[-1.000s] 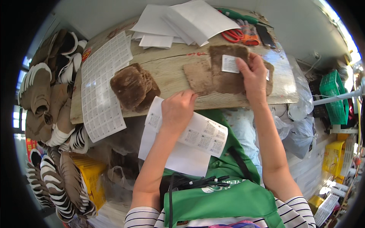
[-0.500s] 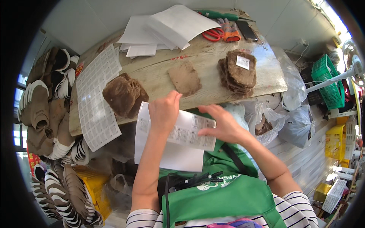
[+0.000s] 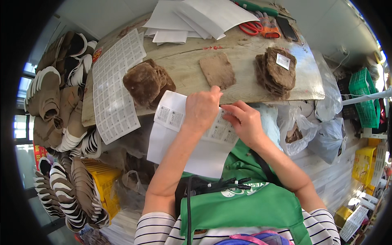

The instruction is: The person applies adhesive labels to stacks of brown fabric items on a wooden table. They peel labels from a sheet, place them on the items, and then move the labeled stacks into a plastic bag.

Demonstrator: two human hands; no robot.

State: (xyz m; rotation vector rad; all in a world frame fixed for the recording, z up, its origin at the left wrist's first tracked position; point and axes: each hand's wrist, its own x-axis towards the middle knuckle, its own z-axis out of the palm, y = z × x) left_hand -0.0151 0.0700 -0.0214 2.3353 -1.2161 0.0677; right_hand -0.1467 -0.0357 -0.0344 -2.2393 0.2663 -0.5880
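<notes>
A white sheet of printed labels (image 3: 171, 117) slants over my lap at the table's near edge, its lower part blank. My left hand (image 3: 203, 107) is closed over its upper middle, thumb and forefinger pressed together; a small item in that pinch would be hidden. My right hand (image 3: 247, 123) pinches the sheet near its upper right corner, fingers bent against the labels. Just beyond them a single brown fuzzy pad (image 3: 217, 69) lies flat on the table. A pile of brown pads (image 3: 143, 83) stands to the left. Another pile (image 3: 281, 75) at the right bears a small white label (image 3: 283, 61).
A large label sheet (image 3: 114, 90) hangs over the table's left edge. White papers (image 3: 200, 16), red-handled scissors (image 3: 250, 27), a glove (image 3: 269, 27) and a phone (image 3: 287, 28) lie at the back. Brown shoes (image 3: 45, 96) crowd the left; plastic bags (image 3: 326, 139) stand right.
My right hand has closed from spread fingers onto the sheet's right part. The sheet has tilted, its right side dropping. The view has shifted, so the table sits farther right and higher.
</notes>
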